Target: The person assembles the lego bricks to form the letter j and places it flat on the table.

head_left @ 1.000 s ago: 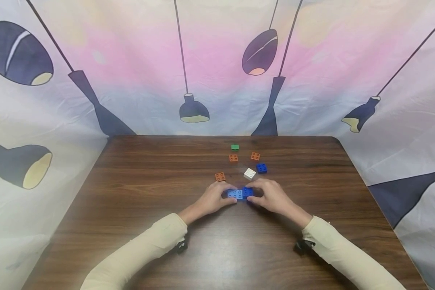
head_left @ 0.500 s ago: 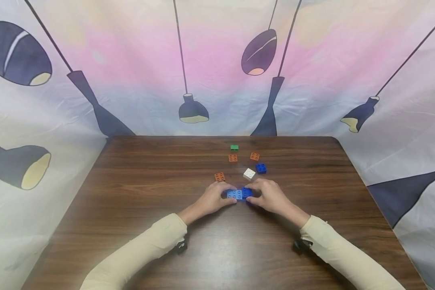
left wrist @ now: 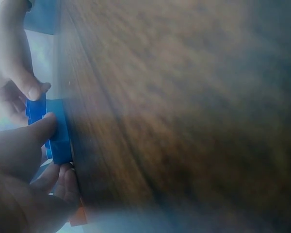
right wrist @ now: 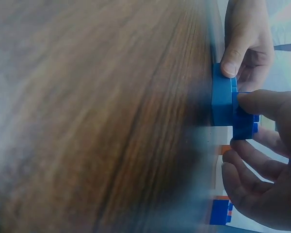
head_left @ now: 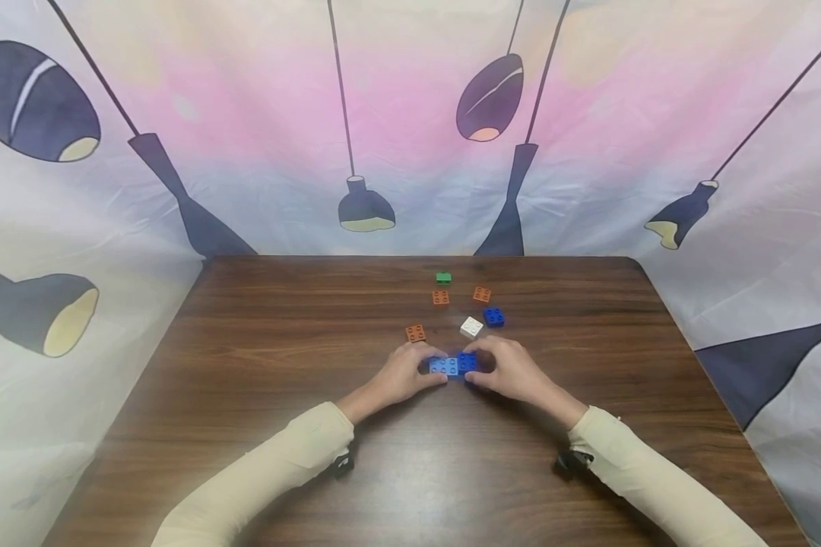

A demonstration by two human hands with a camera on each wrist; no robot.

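The left hand (head_left: 405, 372) grips the light blue brick (head_left: 443, 367); the right hand (head_left: 515, 368) pinches the dark blue brick (head_left: 467, 362), set on the other's right end. Over the last second neither has visibly shifted, so the stack seems no further along. Farther out on the tabletop (head_left: 280, 319) lie white (head_left: 471, 327), blue (head_left: 494, 317), orange (head_left: 416, 333) and green (head_left: 444, 279) bricks.
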